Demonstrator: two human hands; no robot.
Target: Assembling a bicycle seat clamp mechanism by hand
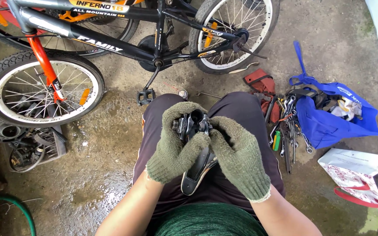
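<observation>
While both gloved hands, left (pixel 176 140) and right (pixel 237 155), clench a black saddle (pixel 196 168) over the lap, its clamp could slip free and roll toward the spanners (pixel 287 135) or bike (pixel 110 43) beyond.

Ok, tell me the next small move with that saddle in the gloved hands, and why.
Probably steady the black saddle with the left hand and keep the right hand on its clamp. Both gloved hands grip the clamp end, the saddle's nose points down at the lap, and the wrenches lie on the floor to the right.
</observation>
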